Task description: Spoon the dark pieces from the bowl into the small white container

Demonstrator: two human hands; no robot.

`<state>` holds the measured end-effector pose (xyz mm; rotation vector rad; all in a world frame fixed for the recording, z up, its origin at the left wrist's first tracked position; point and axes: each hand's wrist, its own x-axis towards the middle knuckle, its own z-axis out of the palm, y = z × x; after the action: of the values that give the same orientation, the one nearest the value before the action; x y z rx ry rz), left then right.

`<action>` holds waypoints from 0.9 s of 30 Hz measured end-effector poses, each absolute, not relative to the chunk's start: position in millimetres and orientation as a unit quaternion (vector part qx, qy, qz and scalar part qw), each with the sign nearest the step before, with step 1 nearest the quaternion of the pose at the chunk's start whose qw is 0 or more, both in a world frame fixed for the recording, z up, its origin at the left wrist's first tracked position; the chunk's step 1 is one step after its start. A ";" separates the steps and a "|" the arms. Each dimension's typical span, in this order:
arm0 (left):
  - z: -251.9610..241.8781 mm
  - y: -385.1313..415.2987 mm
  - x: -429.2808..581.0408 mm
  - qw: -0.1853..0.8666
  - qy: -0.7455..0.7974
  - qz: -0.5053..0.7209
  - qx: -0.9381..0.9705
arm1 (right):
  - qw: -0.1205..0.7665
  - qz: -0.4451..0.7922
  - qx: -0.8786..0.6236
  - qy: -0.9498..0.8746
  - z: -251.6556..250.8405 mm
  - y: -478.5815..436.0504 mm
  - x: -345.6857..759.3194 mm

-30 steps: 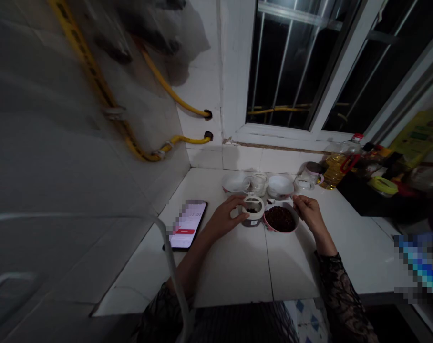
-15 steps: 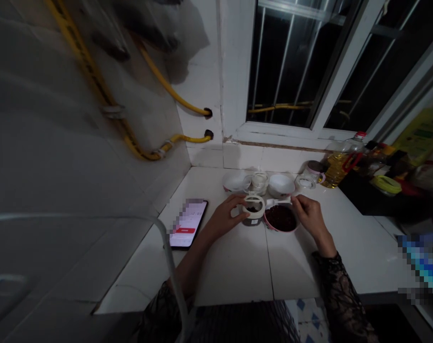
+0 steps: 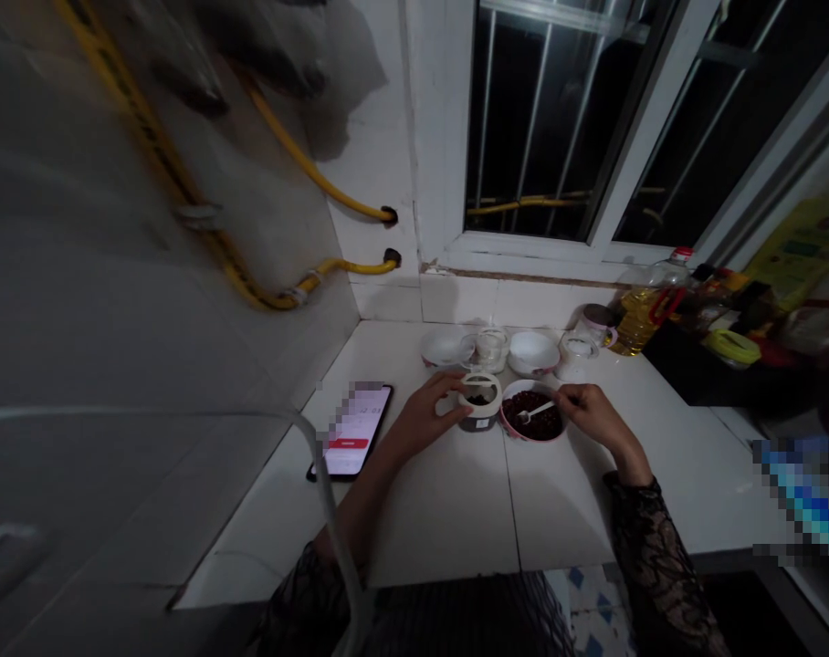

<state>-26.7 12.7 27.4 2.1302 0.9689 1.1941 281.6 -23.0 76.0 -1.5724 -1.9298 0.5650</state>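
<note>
My left hand [image 3: 434,415] grips a small clear jar [image 3: 479,415] with a pale rim and something dark inside, its thumb and fingers on either side of the rim. Between the pinched fingers of my right hand [image 3: 588,411] is a small white spoon [image 3: 538,411]. The spoon's bowl hangs over a dark red-brown food in a bowl [image 3: 534,436] with a pink patterned outside. That bowl stands just right of the jar. Whether the spoon touches the food, I cannot tell.
Behind stand a white bowl [image 3: 534,351], a glass jar [image 3: 491,349], a clear bowl [image 3: 445,347] and another open jar [image 3: 579,354]. A phone [image 3: 352,433] lies left. An oil bottle [image 3: 637,315] and a black box [image 3: 702,374] of condiments are at right.
My right hand has tilted the spoon, which was level above the bowl's far rim, down over the dark food. My left hand keeps its grip on the jar. The view has shifted slightly.
</note>
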 end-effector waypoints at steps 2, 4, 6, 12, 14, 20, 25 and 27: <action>26.5 13.6 -26.8 0.251 0.351 0.443 0.786 | 0.287 0.252 -0.582 -0.718 73.1 -21.4 274.5; 26.1 14.0 -26.9 0.251 0.347 0.446 0.786 | 0.300 0.262 -0.585 -0.706 72.7 -20.2 273.0; 26.2 13.8 -26.7 0.253 0.347 0.445 0.786 | 0.320 0.259 -0.594 -0.691 73.9 -19.1 276.8; 26.2 12.2 -25.8 0.254 0.352 0.447 0.782 | 0.361 0.302 -0.618 -0.630 76.7 -16.1 291.0; 26.3 12.4 -25.9 0.254 0.354 0.445 0.783 | 0.364 0.315 -0.617 -0.623 77.0 -15.8 290.8; 26.8 12.7 -26.1 0.253 0.353 0.443 0.784 | 0.366 0.336 -0.614 -0.614 77.8 -15.6 286.6; 26.9 12.4 -25.8 0.258 0.352 0.442 0.784 | 0.372 0.345 -0.611 -0.608 77.6 -15.5 286.1; 27.1 12.5 -25.9 0.258 0.350 0.442 0.785 | 0.375 0.349 -0.607 -0.607 78.5 -15.9 285.2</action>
<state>-25.9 12.5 27.1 2.1276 0.9486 1.1971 285.2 -15.9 78.5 -1.5541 -1.5535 0.8942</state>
